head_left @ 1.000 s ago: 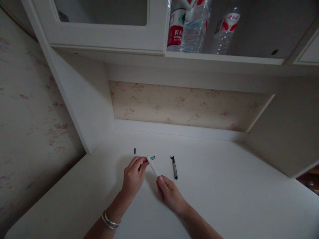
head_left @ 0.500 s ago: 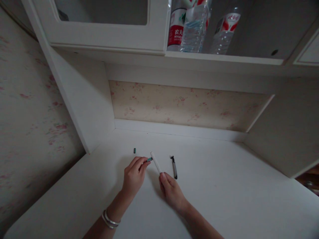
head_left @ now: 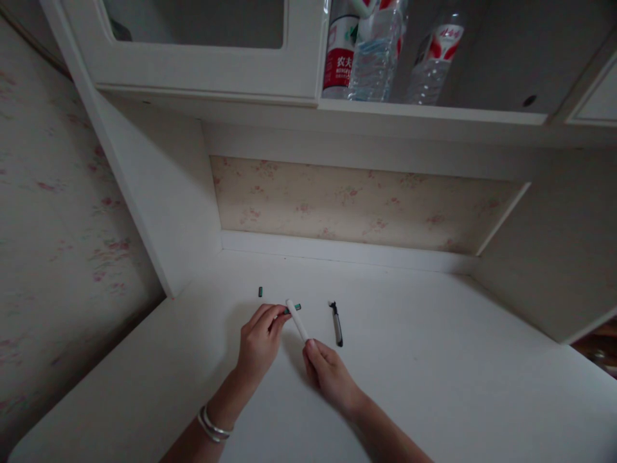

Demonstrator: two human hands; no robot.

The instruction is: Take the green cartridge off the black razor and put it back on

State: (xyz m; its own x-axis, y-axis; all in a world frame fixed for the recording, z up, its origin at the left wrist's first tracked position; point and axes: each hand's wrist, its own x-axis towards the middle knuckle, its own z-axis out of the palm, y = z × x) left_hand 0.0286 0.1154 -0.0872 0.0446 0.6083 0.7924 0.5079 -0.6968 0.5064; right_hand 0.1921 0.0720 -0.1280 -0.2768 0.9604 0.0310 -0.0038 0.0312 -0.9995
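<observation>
Between the pinched fingertips of my left hand (head_left: 260, 334) is a slim green-and-dark piece (head_left: 297, 307). My right hand (head_left: 330, 373) is closed around the lower end of a white stick (head_left: 297, 321). The stick slants up to the left, and its upper end crosses in front of the green piece. Whether the two touch, I cannot tell. A small green-and-dark block (head_left: 261, 291) lies on the white desk (head_left: 414, 399) beyond my left hand. Right of the stick lies a slim black-and-grey tool (head_left: 337, 325) with a small head at its far end.
A white cabinet (head_left: 207, 71) overhangs the desk's back. Plastic bottles (head_left: 376, 58) stand on its open shelf (head_left: 434, 114). Side panels (head_left: 154, 193) border the desk at left and right, and flowered wallpaper (head_left: 347, 199) shows at the back.
My right hand has drawn the white stick slightly left and towards me. The green piece now shows on both sides of the stick. My left hand has barely moved.
</observation>
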